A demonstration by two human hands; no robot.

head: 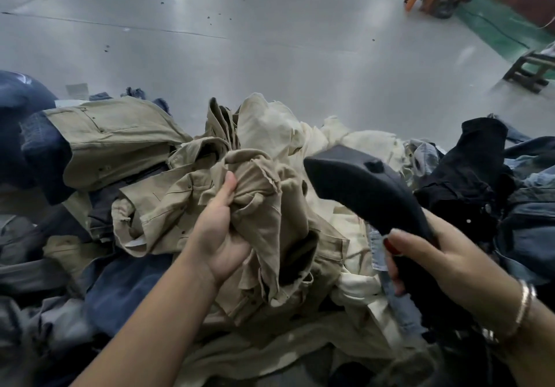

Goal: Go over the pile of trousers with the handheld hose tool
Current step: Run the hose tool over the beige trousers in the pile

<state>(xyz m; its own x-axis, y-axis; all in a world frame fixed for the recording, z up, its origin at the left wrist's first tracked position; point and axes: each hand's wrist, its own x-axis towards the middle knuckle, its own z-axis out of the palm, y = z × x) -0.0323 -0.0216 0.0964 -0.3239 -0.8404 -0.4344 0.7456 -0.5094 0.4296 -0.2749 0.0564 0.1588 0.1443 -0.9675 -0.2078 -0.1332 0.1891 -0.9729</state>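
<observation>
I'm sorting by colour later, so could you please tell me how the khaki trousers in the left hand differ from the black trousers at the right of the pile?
The khaki trousers are tan and bunched up in the left hand; the black trousers are dark and lie untouched. The khaki pair sits mid-pile, just left of the hose tool that the right hand holds; the black pair lies beyond it. Both are crumpled.

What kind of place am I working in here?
Probably a garment workshop or factory floor: a big pile of trousers, a black hose tool in the right hand, bare grey floor.
</observation>
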